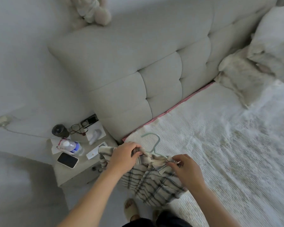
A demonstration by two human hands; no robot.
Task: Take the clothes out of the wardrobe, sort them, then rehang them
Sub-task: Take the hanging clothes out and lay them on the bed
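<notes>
A cream shirt with dark plaid lines [152, 182] lies over the near corner of the bed [220, 128], still on a pale green hanger [152, 141] whose hook points toward the headboard. My left hand [125, 155] grips the shirt's left shoulder near the collar. My right hand [185, 169] pinches the fabric at the right shoulder. The hanger's arms are hidden inside the shirt. No wardrobe is in view.
A nightstand [72, 176] stands left of the bed with a phone [67, 160], a water bottle [71, 147], glasses [78, 128] and a dark round pot [60, 131]. The padded headboard [138, 63] rises behind. Crumpled pillows [252, 66] lie at the right. My sandalled foot [131, 208] is below.
</notes>
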